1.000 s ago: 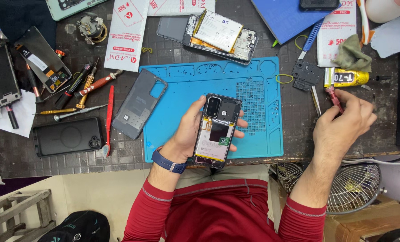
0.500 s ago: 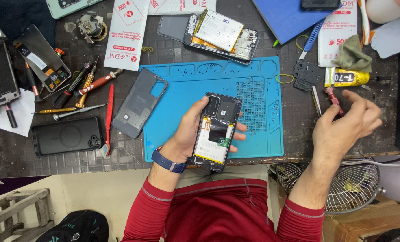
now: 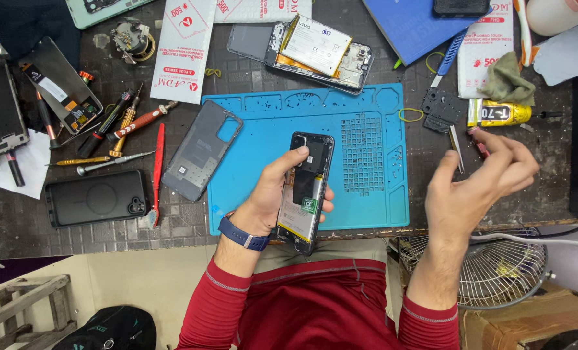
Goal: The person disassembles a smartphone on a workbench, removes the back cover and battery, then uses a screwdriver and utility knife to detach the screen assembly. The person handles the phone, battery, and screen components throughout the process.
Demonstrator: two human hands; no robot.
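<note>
Opened phone (image 3: 307,189), 1 with its back off, is sitting clamped in the left hand (image 3: 273,202) over the blue mat's (image 3: 367,194) near edge. Right hand (image 3: 477,185) is hovering beside the mat, fingers pinched together around something small and red. 1 grey back cover (image 3: 200,157) is lying at the mat's left edge.

White-and-red flat packets (image 3: 186,48) lie at the bench top; yellow glue tube (image 3: 499,113) right.

dark workbench (image 3: 431,168), blue mat (image 3: 367,207), screwdrivers (image 3: 133,123)
</note>
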